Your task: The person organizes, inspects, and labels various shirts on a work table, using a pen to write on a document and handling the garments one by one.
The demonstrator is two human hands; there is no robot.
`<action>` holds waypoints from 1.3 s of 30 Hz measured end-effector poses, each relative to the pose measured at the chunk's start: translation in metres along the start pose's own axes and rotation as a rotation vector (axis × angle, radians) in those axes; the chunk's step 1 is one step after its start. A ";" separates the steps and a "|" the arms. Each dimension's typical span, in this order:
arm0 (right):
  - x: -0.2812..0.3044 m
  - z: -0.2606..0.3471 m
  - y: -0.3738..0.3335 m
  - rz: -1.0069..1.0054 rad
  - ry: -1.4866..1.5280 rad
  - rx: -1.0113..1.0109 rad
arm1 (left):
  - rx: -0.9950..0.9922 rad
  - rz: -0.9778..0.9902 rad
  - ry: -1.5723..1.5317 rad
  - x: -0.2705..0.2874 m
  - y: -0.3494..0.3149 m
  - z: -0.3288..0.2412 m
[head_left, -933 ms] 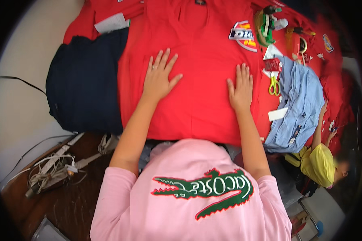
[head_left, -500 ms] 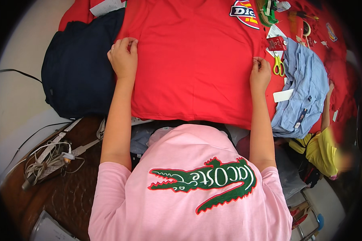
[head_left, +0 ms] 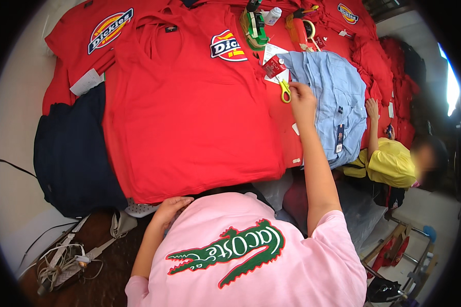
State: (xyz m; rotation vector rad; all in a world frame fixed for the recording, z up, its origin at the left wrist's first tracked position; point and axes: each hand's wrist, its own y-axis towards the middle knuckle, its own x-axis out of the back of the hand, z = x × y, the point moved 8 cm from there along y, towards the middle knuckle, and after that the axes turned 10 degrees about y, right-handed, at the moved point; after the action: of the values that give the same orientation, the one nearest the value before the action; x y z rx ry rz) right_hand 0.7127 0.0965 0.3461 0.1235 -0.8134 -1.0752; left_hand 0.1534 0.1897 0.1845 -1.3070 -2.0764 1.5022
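A red V-neck T-shirt (head_left: 200, 117) with a round logo patch lies spread on top of others in front of me. My right hand (head_left: 302, 102) reaches to its right, fingers closed at the yellow handle of a pair of scissors (head_left: 285, 93). The blades point toward a red hang tag (head_left: 274, 66) and white paper. Down by the shirt's bottom hem, at the table's near edge, is my left hand (head_left: 171, 211). Its fingers lie loosely stretched with nothing visible in them, and part of the hand is hidden by my pink top.
Dark navy folded cloth (head_left: 74, 153) lies left. Light blue garments (head_left: 333, 97) with tags are piled right. Beyond stand a green tape dispenser (head_left: 253, 28) and a white bottle (head_left: 273, 16). A co-worker in a yellow top (head_left: 392, 162) sits right. Cables (head_left: 61, 268) tangle at lower left.
Both hands have left the shirt's sides. My right hand has gone to the scissors; my left has drawn back to the near edge. The view has turned and shifted to the right.
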 end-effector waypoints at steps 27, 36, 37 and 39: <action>-0.078 0.186 0.030 0.398 0.340 0.193 | -0.767 -0.331 -0.482 -0.081 -0.062 -0.098; -0.042 0.228 -0.150 0.722 0.699 -0.194 | -0.801 -0.175 -0.403 -0.099 -0.079 -0.140; -0.039 0.233 -0.150 0.723 0.589 -0.201 | -0.804 -0.162 -0.377 -0.100 -0.077 -0.142; -0.039 0.241 -0.153 0.695 0.568 -0.121 | -0.815 -0.138 -0.324 -0.103 -0.074 -0.147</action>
State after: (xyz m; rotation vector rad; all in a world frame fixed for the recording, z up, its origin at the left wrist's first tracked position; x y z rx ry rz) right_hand 0.4368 0.1206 0.4257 0.0320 -0.2311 -0.3878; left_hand 0.2694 0.1962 0.3398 -1.1364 -3.1041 0.8519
